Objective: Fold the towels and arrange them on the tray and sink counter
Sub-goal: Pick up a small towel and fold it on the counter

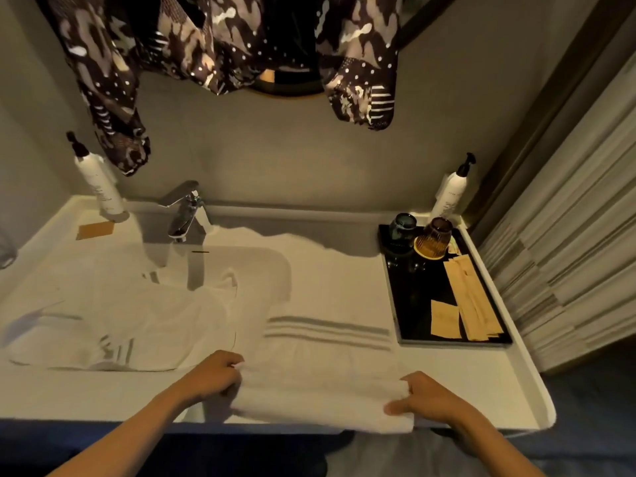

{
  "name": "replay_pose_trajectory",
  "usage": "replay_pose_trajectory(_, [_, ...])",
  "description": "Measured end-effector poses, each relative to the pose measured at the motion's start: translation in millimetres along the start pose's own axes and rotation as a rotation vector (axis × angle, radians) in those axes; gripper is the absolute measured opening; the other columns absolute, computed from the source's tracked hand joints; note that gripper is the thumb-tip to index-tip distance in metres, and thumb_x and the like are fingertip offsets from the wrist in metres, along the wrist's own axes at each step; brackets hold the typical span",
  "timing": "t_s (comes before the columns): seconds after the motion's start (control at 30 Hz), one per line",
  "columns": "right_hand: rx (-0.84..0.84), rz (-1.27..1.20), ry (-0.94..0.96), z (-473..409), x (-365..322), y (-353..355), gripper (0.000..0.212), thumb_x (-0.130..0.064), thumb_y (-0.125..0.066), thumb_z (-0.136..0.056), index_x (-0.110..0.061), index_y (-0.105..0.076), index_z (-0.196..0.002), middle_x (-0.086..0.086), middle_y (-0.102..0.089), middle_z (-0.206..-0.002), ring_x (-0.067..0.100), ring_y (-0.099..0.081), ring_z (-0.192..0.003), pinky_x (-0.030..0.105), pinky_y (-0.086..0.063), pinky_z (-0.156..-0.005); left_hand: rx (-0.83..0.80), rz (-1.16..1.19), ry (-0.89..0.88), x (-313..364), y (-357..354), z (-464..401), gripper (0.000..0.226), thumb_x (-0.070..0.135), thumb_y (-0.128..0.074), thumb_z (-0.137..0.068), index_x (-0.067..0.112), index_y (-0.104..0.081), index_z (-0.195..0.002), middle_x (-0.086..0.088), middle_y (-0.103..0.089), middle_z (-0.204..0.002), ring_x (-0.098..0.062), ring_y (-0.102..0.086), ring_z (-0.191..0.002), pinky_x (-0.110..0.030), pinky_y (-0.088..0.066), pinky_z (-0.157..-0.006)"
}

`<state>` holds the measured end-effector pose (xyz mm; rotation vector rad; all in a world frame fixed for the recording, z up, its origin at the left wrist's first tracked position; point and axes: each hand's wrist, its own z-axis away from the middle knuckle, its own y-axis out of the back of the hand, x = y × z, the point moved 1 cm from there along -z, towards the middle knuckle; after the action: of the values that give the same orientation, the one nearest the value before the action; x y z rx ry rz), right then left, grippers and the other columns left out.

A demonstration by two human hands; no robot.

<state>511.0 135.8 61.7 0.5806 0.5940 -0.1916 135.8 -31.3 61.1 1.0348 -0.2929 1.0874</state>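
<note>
A white towel with grey stripes (323, 359) lies spread on the sink counter (481, 383), its near edge folded over at the counter's front. My left hand (215, 373) grips the left end of that fold. My right hand (425, 397) pinches the right end. More white towels (113, 321) lie crumpled over the sink basin at the left. A black tray (413, 294) stands at the right of the counter, holding two glasses and paper packets.
A chrome faucet (187, 211) rises behind the basin. Pump bottles stand at the back left (99, 180) and back right (451, 191). A patterned garment (213, 46) hangs above. A curtain (568, 235) borders the right side.
</note>
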Motion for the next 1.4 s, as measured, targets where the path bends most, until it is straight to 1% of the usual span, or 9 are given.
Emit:
replay_pose_trajectory(0.13, [0.12,-0.178,-0.03,-2,-12,22,0.041,-0.028,-0.074,-0.082,-0.017,-0.046,-0.055,0.002,-0.049,-0.053,0.01,-0.052,-0.046,0.021,-0.044,-0.048,0.091,0.072,0.075,12,2,-19,0.006,0.001,-0.055,-0.075,0.004,-0.059,-0.071,-0.012,-0.058,-0.061,-0.023,-0.055,-0.059,-0.03,-0.044,-0.059])
replay_pose_trajectory(0.27, [0.431,-0.159,0.008,-35,-18,26,0.045,-0.029,-0.072,-0.083,-0.014,-0.038,-0.057,0.008,-0.041,-0.055,0.022,-0.046,-0.053,0.03,-0.036,-0.055,0.282,0.122,0.115,29,-7,-50,0.015,-0.004,-0.052,-0.084,0.002,-0.062,-0.092,-0.011,-0.064,-0.064,-0.029,-0.061,-0.069,-0.035,-0.046,-0.064])
replay_pose_trajectory(0.4, [0.498,-0.043,-0.1,-46,-9,-5,0.029,-0.046,-0.061,-0.086,-0.017,-0.061,-0.09,-0.003,-0.064,-0.09,0.024,-0.064,-0.083,0.033,-0.049,-0.071,0.437,-0.02,0.107,40,-30,-55,0.036,0.009,-0.057,-0.092,0.007,-0.05,-0.127,-0.013,-0.063,-0.103,-0.028,-0.058,-0.092,-0.033,-0.046,-0.074])
replay_pose_trajectory(0.5, [0.69,-0.016,-0.176,-34,-9,-22,0.048,-0.055,-0.05,-0.09,-0.017,-0.057,-0.117,0.005,-0.063,-0.116,0.028,-0.063,-0.1,0.036,-0.05,-0.082,0.575,-0.473,-0.277,48,-59,-43,0.03,0.021,-0.06,-0.093,0.013,-0.059,-0.121,-0.011,-0.059,-0.122,-0.032,-0.059,-0.101,-0.042,-0.051,-0.083])
replay_pose_trajectory(0.63, [0.596,-0.125,-0.264,-32,-25,-29,0.063,-0.045,-0.061,-0.085,-0.007,-0.045,-0.133,0.01,-0.061,-0.123,0.031,-0.062,-0.106,0.033,-0.047,-0.08,0.237,-0.736,-0.734,50,-105,-38,0.024,0.023,-0.054,-0.089,0.015,-0.064,-0.11,-0.007,-0.061,-0.122,-0.027,-0.057,-0.106,-0.038,-0.051,-0.084])
replay_pose_trajectory(0.83, [0.377,-0.573,-0.255,-48,-30,-19,0.071,-0.025,-0.071,-0.06,-0.011,-0.056,-0.128,0.008,-0.067,-0.112,0.028,-0.066,-0.095,0.044,-0.057,-0.087,0.197,-0.718,-0.651,40,-129,-40,0.045,0.03,-0.037,-0.097,0.015,-0.052,-0.137,-0.009,-0.045,-0.149,-0.029,-0.042,-0.136,-0.04,-0.031,-0.114])
replay_pose_trajectory(1.03, [0.466,-0.553,-0.213,-24,-23,30,0.019,-0.005,-0.066,-0.078,-0.012,-0.065,-0.095,0.012,-0.066,-0.098,0.028,-0.064,-0.085,0.032,-0.052,-0.067,0.006,-0.681,-0.685,63,-147,-39,0.053,0.035,-0.022,-0.106,0.023,-0.012,-0.156,0.004,0.004,-0.163,-0.014,0.006,-0.149,-0.035,0.002,-0.122])
replay_pose_trajectory(1.17, [0.555,-0.438,-0.212,-12,-30,55,0.016,-0.01,-0.067,-0.077,-0.009,-0.062,-0.091,0.013,-0.064,-0.091,0.028,-0.061,-0.078,0.032,-0.05,-0.064,0.207,-0.434,-0.746,73,-153,-35,0.032,0.013,-0.054,-0.093,0.017,-0.063,-0.124,-0.003,-0.059,-0.128,-0.023,-0.055,-0.116,-0.033,-0.046,-0.093])
replay_pose_trajectory(1.4, [0.241,-0.211,0.016,-40,-117,-7,0.021,-0.031,-0.066,-0.084,-0.017,-0.057,-0.073,0.006,-0.063,-0.071,0.022,-0.06,-0.064,0.027,-0.047,-0.054,0.152,0.798,0.093,82,-107,-38,0.033,0.026,-0.045,-0.102,0.004,-0.069,-0.095,-0.011,-0.069,-0.076,-0.025,-0.062,-0.071,-0.033,-0.05,-0.069])
